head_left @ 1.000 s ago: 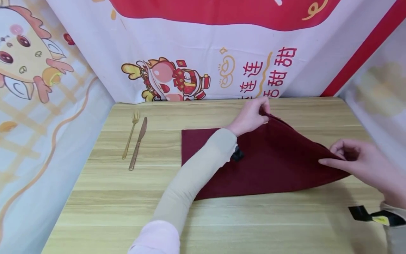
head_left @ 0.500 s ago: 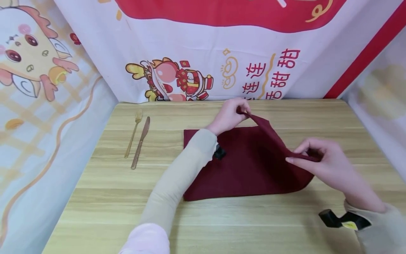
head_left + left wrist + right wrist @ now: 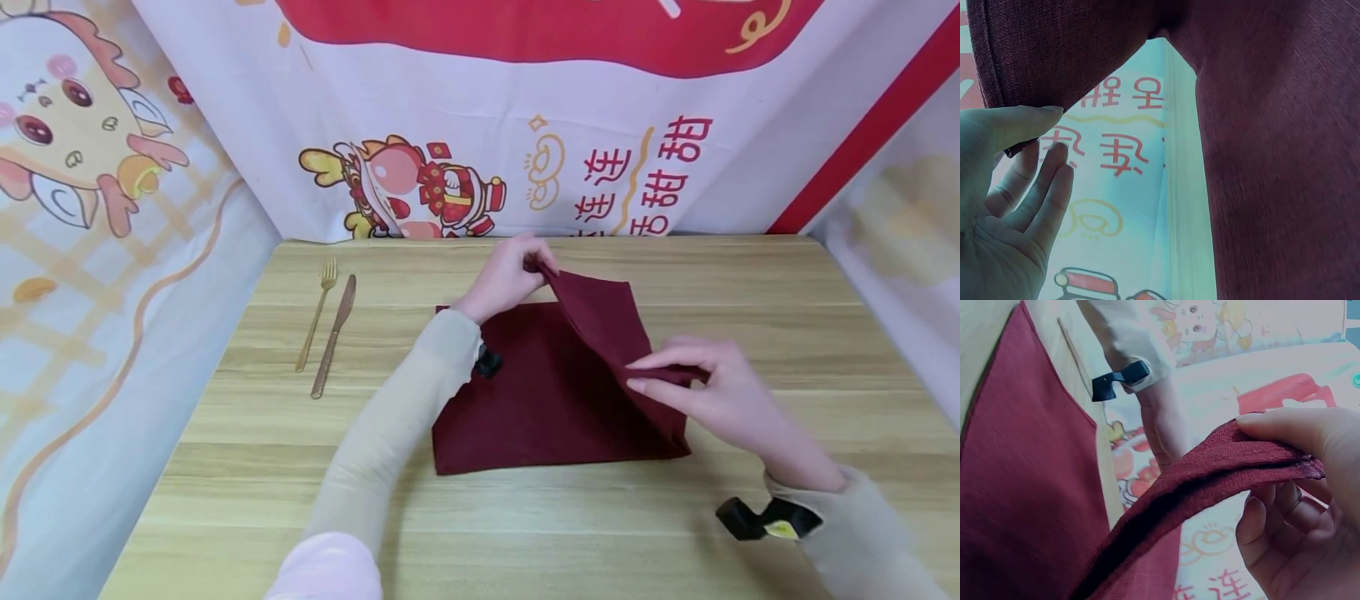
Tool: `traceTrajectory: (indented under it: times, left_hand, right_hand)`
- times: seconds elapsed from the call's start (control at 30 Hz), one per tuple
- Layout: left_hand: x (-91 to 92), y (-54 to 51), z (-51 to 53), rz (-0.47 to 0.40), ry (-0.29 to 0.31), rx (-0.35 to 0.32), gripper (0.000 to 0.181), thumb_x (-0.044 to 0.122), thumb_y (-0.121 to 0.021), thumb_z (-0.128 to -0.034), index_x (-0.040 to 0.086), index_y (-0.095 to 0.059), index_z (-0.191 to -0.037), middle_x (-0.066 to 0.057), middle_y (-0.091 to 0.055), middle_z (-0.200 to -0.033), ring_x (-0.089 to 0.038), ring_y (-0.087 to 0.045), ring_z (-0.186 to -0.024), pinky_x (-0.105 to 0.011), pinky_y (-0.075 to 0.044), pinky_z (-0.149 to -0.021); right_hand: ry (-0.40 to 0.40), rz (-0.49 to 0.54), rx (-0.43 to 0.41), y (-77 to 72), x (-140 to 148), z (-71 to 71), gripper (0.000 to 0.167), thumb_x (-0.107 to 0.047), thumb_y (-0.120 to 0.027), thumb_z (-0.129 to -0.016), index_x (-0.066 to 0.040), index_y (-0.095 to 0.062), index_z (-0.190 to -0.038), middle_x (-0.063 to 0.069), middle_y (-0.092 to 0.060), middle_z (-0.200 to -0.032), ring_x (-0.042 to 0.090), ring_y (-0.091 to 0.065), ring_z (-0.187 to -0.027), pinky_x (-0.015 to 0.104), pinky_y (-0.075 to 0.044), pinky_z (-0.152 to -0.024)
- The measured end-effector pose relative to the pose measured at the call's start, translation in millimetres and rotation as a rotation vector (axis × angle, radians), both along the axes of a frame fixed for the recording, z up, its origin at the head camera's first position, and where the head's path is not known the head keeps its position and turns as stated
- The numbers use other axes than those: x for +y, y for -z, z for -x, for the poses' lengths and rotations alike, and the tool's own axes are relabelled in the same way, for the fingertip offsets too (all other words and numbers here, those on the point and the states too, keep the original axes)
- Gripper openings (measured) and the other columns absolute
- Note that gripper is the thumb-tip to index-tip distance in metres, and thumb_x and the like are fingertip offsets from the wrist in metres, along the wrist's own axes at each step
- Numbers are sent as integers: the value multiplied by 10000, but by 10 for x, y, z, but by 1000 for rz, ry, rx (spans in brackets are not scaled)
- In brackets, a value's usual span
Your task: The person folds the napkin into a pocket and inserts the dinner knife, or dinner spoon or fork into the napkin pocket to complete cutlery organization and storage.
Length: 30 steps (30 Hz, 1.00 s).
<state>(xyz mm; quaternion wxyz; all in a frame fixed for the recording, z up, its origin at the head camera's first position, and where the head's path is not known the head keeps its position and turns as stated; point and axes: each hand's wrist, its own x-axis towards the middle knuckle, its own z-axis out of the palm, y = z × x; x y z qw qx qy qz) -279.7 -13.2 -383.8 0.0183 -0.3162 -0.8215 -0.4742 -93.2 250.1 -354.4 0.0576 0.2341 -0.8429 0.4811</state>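
A dark red cloth napkin [image 3: 517, 408] lies partly flat on the wooden table, its right part lifted and folded back toward the left. My left hand [image 3: 504, 279] pinches one corner of the raised edge on the far side. In the left wrist view that corner sits between the thumb [image 3: 1025, 122] and the fingers, with cloth hanging at both sides. Nearer to me, my right hand [image 3: 712, 387] pinches the other corner between thumb and fingers. The right wrist view shows the raised edge as doubled layers [image 3: 1210, 462] with a gap between them.
To the left on the table [image 3: 247, 467], a gold fork [image 3: 317, 317] and a copper-coloured knife [image 3: 333, 337] lie side by side. A printed cloth backdrop [image 3: 465, 108] rises at the table's far edge, with another printed cloth [image 3: 90, 292] along the left.
Both hands have moved left, drawing the raised edge of the napkin over its flat part. The right side now bends in a fold. The fork and knife stay where they were.
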Motion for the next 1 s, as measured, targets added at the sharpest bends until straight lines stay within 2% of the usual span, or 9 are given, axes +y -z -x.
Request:
traceTrajectory:
  times: [0.17,0.33,0.43,0.53,0.67,0.73,0.87,0.93,1.0]
  left_hand:
    - [-109,31,7,-10,-16,0,241,-135,-657,-872,91,-740,-871,-6,-645,-929,-166,-666,-866,-246,-541,-792]
    - [-219,30,2,-25,-57,3,240,-139,-663,-857,90,-736,-850,-2,-671,-913,-162,-676,-843,-260,-546,-778]
    - [-294,32,-6,-28,-84,5,235,-133,-675,-857,94,-733,-845,4,-669,-917,-153,-669,-840,-264,-544,-775]
    - [-376,31,-22,-31,-96,6,229,-128,-680,-861,94,-732,-851,0,-660,-925,-153,-661,-845,-275,-545,-775]
    - [-493,33,-43,-51,-98,-4,234,-133,-658,-865,88,-733,-856,-10,-663,-925,-156,-658,-842,-296,-550,-773]
    - [-560,42,-48,-62,-105,-8,231,-135,-655,-867,81,-735,-857,-17,-666,-925,-162,-654,-838,-305,-550,-772]
    - [-713,70,-60,-61,-153,-8,208,-125,-683,-869,73,-747,-874,-20,-674,-940,-165,-645,-854,-311,-545,-791]
    - [-789,93,-67,-48,-184,-3,176,-98,-711,-873,74,-749,-878,-18,-680,-941,-161,-648,-859,-309,-546,-800]
    - [-854,107,-85,-35,-211,-8,157,-76,-725,-880,79,-748,-882,-13,-685,-937,-158,-649,-862,-315,-548,-807]
  right_hand:
    - [-24,13,-82,18,-128,7,230,-19,-835,-838,-168,-812,-1011,-34,-724,-874,152,-615,-732,241,-503,-588]
    - [-3,54,-168,20,-259,-8,140,-78,-838,-856,-174,-770,-933,-23,-714,-843,199,-628,-750,291,-524,-634]
    - [13,80,-176,15,-330,-18,151,-58,-840,-843,-168,-762,-910,-14,-710,-836,207,-631,-755,292,-528,-650]
    - [2,111,-137,8,-397,-24,216,13,-828,-820,-172,-791,-926,3,-710,-853,196,-627,-776,274,-525,-655]
    - [-8,119,-32,2,-502,-18,262,53,-845,-788,-162,-814,-934,-12,-720,-871,169,-632,-795,236,-511,-683]
    - [49,103,3,0,-554,-21,242,14,-880,-769,-178,-807,-899,-51,-720,-845,145,-611,-745,212,-477,-635]
    - [198,79,17,-19,-646,-37,226,-51,-930,-727,-197,-780,-811,-80,-689,-732,133,-532,-628,217,-385,-535]
    - [223,76,26,-38,-682,-47,221,-74,-941,-718,-207,-779,-789,-93,-682,-706,129,-525,-616,219,-376,-532]
    - [210,80,45,-50,-718,-50,215,-89,-948,-711,-214,-796,-798,-111,-699,-724,124,-567,-635,209,-409,-569]
